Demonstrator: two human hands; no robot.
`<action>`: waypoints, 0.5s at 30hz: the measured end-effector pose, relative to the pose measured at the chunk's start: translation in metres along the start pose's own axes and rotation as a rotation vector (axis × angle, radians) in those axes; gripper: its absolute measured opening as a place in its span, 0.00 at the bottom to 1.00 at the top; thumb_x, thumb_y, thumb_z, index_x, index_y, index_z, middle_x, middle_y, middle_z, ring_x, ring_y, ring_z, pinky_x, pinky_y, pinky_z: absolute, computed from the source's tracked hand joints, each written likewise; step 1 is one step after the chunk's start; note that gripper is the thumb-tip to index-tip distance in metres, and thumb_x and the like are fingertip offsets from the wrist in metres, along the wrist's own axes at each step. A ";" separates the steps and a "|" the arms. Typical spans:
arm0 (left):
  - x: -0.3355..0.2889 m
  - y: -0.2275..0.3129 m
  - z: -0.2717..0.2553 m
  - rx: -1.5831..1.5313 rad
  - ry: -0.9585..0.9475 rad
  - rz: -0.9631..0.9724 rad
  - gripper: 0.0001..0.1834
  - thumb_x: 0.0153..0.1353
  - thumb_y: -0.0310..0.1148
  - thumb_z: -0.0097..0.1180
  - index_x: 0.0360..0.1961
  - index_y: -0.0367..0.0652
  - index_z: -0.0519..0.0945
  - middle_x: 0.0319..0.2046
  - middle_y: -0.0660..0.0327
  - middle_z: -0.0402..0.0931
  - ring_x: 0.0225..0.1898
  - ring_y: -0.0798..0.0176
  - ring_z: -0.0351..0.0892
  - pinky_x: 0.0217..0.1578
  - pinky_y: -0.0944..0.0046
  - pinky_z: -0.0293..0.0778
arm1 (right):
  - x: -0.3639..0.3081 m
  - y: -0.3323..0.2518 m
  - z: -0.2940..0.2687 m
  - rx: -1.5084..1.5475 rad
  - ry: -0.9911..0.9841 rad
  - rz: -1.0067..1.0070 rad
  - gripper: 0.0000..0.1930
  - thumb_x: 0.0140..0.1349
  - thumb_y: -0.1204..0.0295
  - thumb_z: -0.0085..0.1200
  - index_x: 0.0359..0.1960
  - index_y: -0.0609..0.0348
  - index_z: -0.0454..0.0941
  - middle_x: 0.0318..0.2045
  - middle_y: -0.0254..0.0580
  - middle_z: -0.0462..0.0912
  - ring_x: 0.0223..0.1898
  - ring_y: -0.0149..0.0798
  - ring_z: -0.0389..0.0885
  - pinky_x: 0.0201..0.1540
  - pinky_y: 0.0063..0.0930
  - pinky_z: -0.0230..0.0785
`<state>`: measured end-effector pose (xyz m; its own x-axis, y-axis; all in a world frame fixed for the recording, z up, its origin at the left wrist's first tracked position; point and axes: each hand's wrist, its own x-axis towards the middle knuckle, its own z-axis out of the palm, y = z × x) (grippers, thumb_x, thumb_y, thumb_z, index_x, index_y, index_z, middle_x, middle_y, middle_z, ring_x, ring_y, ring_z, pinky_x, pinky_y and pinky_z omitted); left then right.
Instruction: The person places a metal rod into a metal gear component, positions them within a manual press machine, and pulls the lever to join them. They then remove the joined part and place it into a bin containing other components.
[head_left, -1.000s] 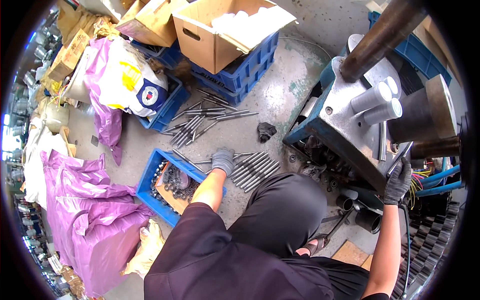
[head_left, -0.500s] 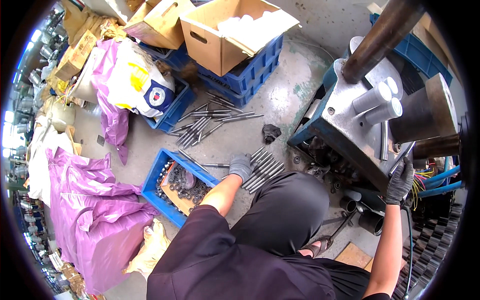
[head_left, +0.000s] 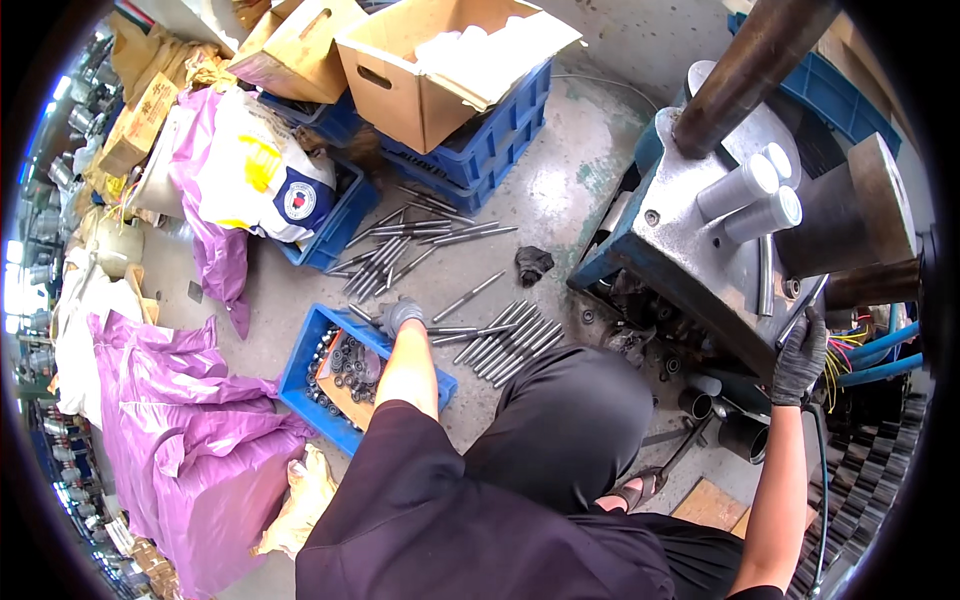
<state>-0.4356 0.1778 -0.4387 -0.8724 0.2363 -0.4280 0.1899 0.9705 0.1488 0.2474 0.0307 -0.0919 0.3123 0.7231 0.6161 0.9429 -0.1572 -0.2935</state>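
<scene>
My left hand [head_left: 402, 315], in a grey glove, is at the far edge of a blue crate [head_left: 300, 412] of small black ring-shaped parts [head_left: 352, 362]. Its fingers curl over one end of a metal rod [head_left: 362, 313] by the crate's rim. On the floor to its right lie a row of similar rods [head_left: 513, 345] and a single slanted rod [head_left: 470, 296]. My right hand [head_left: 800, 362], in a dark glove, is closed around another metal rod [head_left: 803, 310], held tilted beside the steel machine block [head_left: 690, 200]. The gloves hide the gripped ends.
A loose pile of rods [head_left: 395, 250] lies beyond the crate, near a black rag [head_left: 534, 264]. Stacked blue crates [head_left: 480, 165] carry a cardboard box [head_left: 400, 95]. Purple sheeting [head_left: 200, 430] spreads at left. Coloured wires [head_left: 838, 360] and blue hoses [head_left: 880, 360] hang at right.
My left hand has moved left from the row of rods to the rod at the crate's rim. A slanted rod now lies apart above the row. My right hand stays nearly still.
</scene>
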 end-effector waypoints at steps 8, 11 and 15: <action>0.088 -0.019 0.036 -0.151 0.023 -0.190 0.33 0.69 0.51 0.54 0.68 0.44 0.71 0.67 0.43 0.71 0.65 0.41 0.75 0.61 0.46 0.74 | 0.001 -0.002 -0.001 0.007 -0.019 0.023 0.11 0.75 0.73 0.51 0.52 0.65 0.80 0.43 0.49 0.81 0.46 0.45 0.81 0.53 0.35 0.73; 0.121 -0.020 0.050 0.508 -0.153 0.058 0.23 0.69 0.39 0.55 0.63 0.43 0.79 0.63 0.48 0.77 0.60 0.46 0.81 0.57 0.49 0.79 | -0.002 0.002 0.000 0.023 -0.025 0.049 0.11 0.75 0.73 0.52 0.53 0.65 0.80 0.43 0.48 0.81 0.46 0.43 0.81 0.54 0.34 0.73; 0.063 0.010 0.050 1.075 -0.270 0.601 0.20 0.70 0.36 0.56 0.60 0.49 0.84 0.64 0.60 0.79 0.61 0.55 0.82 0.57 0.52 0.79 | -0.014 0.010 -0.013 0.012 -0.014 0.094 0.12 0.75 0.73 0.51 0.53 0.65 0.79 0.43 0.47 0.81 0.46 0.42 0.80 0.54 0.34 0.73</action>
<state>-0.4663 0.2051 -0.5086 -0.4251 0.5326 -0.7319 0.9047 0.2251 -0.3617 0.2540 0.0103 -0.0941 0.3978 0.7147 0.5753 0.9080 -0.2169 -0.3584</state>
